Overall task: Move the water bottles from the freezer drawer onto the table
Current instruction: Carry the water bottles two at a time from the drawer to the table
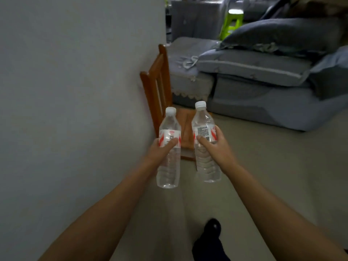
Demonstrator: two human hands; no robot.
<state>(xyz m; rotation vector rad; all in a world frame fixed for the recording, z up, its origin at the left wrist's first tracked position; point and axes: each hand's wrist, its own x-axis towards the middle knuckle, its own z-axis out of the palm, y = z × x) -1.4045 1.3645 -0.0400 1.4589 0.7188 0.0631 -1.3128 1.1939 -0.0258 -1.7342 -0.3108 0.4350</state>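
Left hand (160, 147): grips a clear ribbed plastic left bottle (169, 147), upright, white cap.
Right hand (216, 146): grips the matching right bottle (205, 142).
Chair (157, 85): slatted brown wood.

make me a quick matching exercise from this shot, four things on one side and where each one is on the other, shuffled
Things
1. left bottle
2. right bottle
3. wooden chair
4. green stool

Places
A. far back, beyond the grey cushions
B. gripped upright in the right hand
C. against the white wall, just past the bottles
D. gripped upright in the left hand

Pairs: 1-D, 2-B, 3-C, 4-A
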